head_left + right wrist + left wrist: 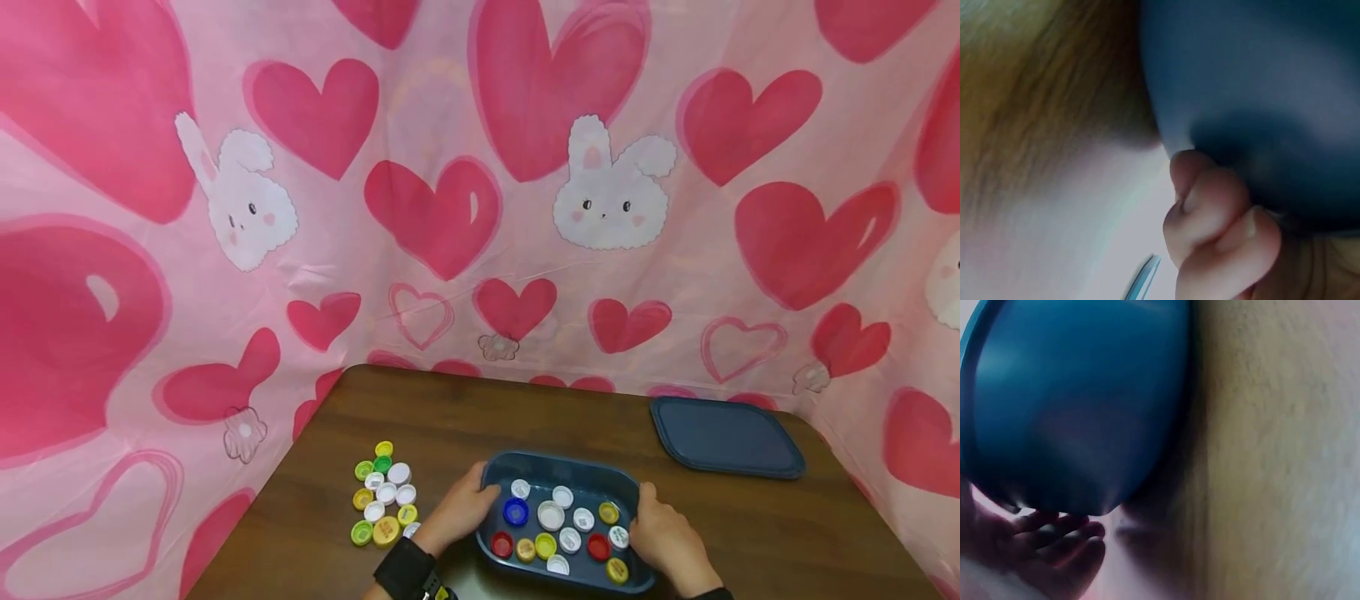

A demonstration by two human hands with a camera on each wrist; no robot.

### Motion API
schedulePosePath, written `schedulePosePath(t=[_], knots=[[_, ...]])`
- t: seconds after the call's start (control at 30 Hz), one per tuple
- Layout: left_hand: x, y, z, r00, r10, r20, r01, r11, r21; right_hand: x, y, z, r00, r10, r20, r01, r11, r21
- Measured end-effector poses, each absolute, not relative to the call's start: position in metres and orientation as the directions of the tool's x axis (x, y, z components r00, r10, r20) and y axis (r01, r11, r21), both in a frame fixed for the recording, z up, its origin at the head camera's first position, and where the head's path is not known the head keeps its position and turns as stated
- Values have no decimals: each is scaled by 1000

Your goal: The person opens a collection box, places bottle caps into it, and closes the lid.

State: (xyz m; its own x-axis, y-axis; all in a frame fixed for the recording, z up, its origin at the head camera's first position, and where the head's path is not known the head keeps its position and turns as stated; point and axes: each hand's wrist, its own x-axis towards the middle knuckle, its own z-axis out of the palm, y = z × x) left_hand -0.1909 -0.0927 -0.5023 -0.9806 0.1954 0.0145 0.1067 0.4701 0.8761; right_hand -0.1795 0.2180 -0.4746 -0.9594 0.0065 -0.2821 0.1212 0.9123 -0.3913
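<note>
Both hands hold a dark blue plastic container (567, 462) by its two short ends, low in the head view. My left hand (467, 506) grips the left end, its thumb at the rim. My right hand (666, 533) grips the right end. Inside lie several bottle caps: white ones, a blue cap (516, 512), red caps (598, 547) and yellow ones. In the left wrist view, the fingers (1066, 540) curl at the container's end (1079, 381). The right wrist view shows curled fingers (1216, 212) against the container's outer wall (1260, 69).
A cluster of loose white, yellow and green bottle caps (386, 493) lies on the brown wooden table (517, 417), left of the container. At the back right lies a flat dark blue lid (727, 437). A pink heart-patterned cloth (442, 358) hangs behind the table and at its sides.
</note>
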Motion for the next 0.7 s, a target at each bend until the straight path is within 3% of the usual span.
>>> schedulePosePath(t=[0.33,0.53,0.7], knots=[[-207,-134,-484,-993,20,112,98,644,759,-177,221,-475,-952,29,-304,150,913,-380],[-226,-173,-479,-975,-76,211,65,805,589,-179,220,-476,-949,21,-313,146,913,-381],[-239,-201,-478,-973,-87,213,13,903,430,-181,220,-474,-951,17,-310,142,912,-385]])
